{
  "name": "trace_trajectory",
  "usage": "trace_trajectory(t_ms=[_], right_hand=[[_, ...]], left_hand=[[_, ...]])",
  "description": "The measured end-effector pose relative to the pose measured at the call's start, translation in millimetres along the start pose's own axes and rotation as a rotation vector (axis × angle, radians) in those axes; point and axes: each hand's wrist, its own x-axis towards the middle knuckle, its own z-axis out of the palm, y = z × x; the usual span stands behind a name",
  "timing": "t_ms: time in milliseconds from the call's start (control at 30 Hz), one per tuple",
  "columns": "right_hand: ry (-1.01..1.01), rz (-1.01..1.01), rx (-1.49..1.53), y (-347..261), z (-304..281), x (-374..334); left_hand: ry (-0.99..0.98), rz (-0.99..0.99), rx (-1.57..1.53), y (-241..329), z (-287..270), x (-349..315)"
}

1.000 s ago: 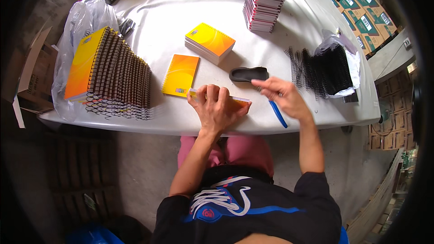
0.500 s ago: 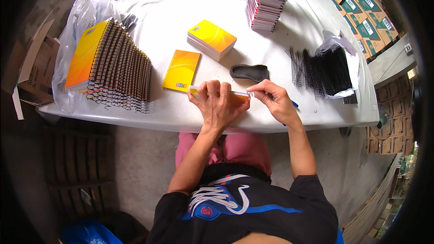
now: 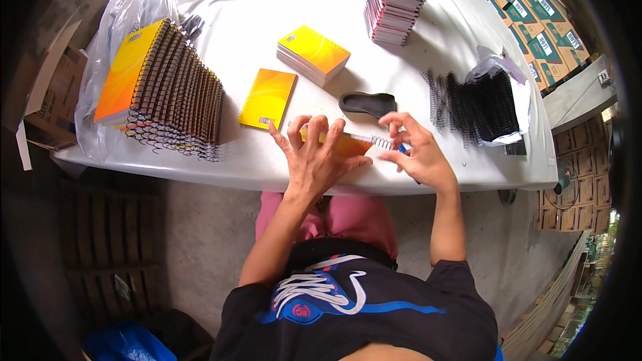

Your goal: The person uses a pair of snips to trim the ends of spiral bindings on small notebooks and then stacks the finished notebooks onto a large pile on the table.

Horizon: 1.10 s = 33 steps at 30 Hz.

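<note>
By the middle of the table's (image 3: 234,33) near edge, the left hand (image 3: 313,159) has its fingers clamped on a yellow-orange notebook (image 3: 352,146) standing on its long side. A wire coil (image 3: 380,142) juts from the notebook's right end toward the right hand (image 3: 422,154). There the thumb and forefinger are apart; I can't tell whether the other fingers touch the coil. A blue-handled tool (image 3: 402,149) is partly hidden by that hand.

Just beyond the left hand lies a flat notebook (image 3: 267,97), with a short stack of notebooks (image 3: 313,55) and a black tray (image 3: 368,103) farther in. A tall coil-bound stack (image 3: 177,93) fills the near left corner, and black coils (image 3: 485,103) are heaped toward the right edge.
</note>
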Motion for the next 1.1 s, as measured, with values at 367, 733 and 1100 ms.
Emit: trace_trajectory(t_ms=[367,733,1100], right_hand=[[-0.034,-0.295,-0.563,39,-11,51],[-0.450,-0.234,0.723,72,-4,55],[-0.118,-0.056,-0.068,56,-13,58]], left_hand=[[-0.034,0.034,-0.148,-6,3,4],[-0.088,0.022,-0.191,-12,4,9],[-0.096,0.034,-0.235,-11,2,12]])
